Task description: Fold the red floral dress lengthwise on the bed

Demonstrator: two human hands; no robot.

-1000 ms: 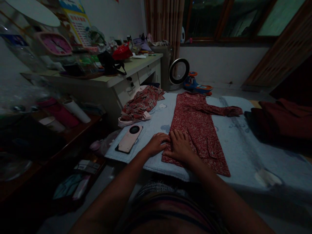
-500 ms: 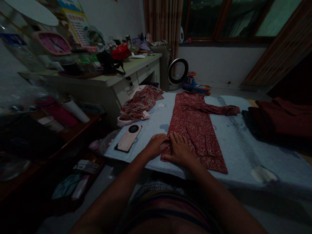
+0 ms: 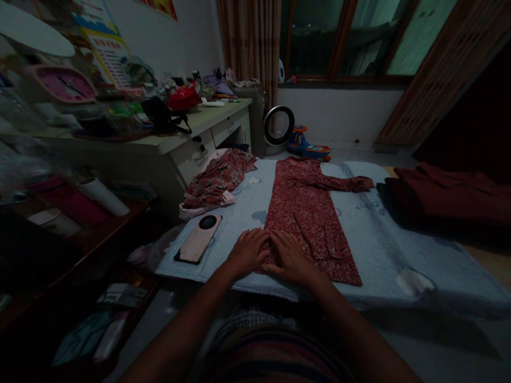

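A dark red, finely patterned long-sleeved garment (image 3: 297,205) lies flat on a pale blue bed cover (image 3: 379,266). One sleeve stretches out to the right, and a flap or pocket shape shows low on its front. My right hand (image 3: 289,259) rests palm down on the garment's lower left part, fingers extended. Beside it my left hand (image 3: 248,251) lies along the left edge, partly on the cover, with its fingertips close to or touching my right hand. The cloth under both hands is hidden. Left of my hands is a pink phone (image 3: 198,239) with a round dark camera ring.
A crumpled reddish patterned garment (image 3: 219,178) lies at the cover's far left. Folded dark red clothes (image 3: 451,191) are stacked at the right. A cluttered desk (image 3: 159,142) stands on the left, with a low shelf (image 3: 131,213) nearer me. Behind the bed are a ring-shaped fan (image 3: 278,126) and a blue-orange ride-on toy (image 3: 307,144).
My view has turned a little to the right and up. Both hands have slid slightly toward me along the garment's left edge. The garment keeps its shape.
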